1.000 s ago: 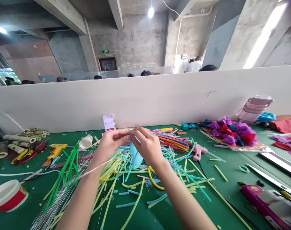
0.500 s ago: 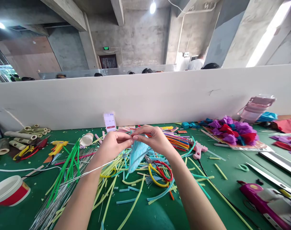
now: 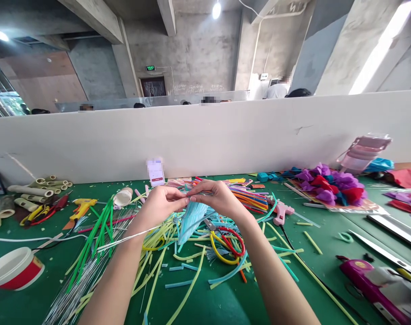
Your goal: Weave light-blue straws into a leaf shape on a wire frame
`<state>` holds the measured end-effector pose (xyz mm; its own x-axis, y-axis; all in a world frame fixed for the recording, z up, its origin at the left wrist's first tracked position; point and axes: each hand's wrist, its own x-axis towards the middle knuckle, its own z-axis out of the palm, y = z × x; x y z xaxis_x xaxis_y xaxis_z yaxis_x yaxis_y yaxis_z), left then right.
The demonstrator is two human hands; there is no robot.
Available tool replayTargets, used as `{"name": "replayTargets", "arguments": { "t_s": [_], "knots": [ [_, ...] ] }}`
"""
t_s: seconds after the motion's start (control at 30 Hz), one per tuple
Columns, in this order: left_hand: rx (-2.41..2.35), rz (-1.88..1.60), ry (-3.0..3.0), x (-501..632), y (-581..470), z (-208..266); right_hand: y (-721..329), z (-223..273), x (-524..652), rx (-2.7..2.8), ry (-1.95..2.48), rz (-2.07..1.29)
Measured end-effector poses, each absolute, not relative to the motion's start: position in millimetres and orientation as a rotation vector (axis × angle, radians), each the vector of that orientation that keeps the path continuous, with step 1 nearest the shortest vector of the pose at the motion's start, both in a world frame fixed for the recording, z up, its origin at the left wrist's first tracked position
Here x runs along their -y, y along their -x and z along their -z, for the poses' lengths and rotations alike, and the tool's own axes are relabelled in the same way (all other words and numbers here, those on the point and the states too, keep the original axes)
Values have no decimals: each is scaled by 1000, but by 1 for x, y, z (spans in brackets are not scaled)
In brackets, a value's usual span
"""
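Note:
Pinched between the fingertips of both hands is a light blue, ribbed, fuzzy piece (image 3: 192, 221), wide in the middle, its lower end hanging down over the table. My left hand (image 3: 159, 204) grips its top from the left, and thin silvery wires (image 3: 127, 242) stick out below that hand across the wrist. From the other side my right hand (image 3: 217, 197) closes on the same top edge, its fingertips touching those of the left. The exact grip point is hidden by the fingers. Just below lie scissors (image 3: 229, 247) with red and yellow handles, among loose fuzzy strips (image 3: 188, 284).
Green stems (image 3: 93, 243) and a yellow glue gun (image 3: 83, 208) lie left, with a paper cup (image 3: 14, 270) nearer. A pink glue gun (image 3: 281, 212), purple and red petals (image 3: 327, 185) and a magenta device (image 3: 371, 284) are right. A white partition (image 3: 205, 140) stands behind.
The lower end of the blue piece has swung slightly left, and the free ends of the wires have shifted a little. Both hands stay together in nearly the same place.

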<state>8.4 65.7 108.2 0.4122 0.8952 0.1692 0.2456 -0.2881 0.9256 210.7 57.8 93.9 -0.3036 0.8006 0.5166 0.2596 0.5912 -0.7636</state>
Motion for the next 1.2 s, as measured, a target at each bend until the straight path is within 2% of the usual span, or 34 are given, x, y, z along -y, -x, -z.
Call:
{"name": "replayTargets", "arguments": {
  "t_s": [0.27, 0.5, 1.2],
  "knots": [
    [-921, -749, -1770, -80, -4, -99, -211, -77, -72, 1890, 826, -708],
    [-885, -697, -1671, -106, 4, -73, -204, -50, -89, 1747, 850, -935],
    [-827, -647, -1373, -124, 15, -48, -188, -32, -98, 1721, 971, -734]
  ]
}}
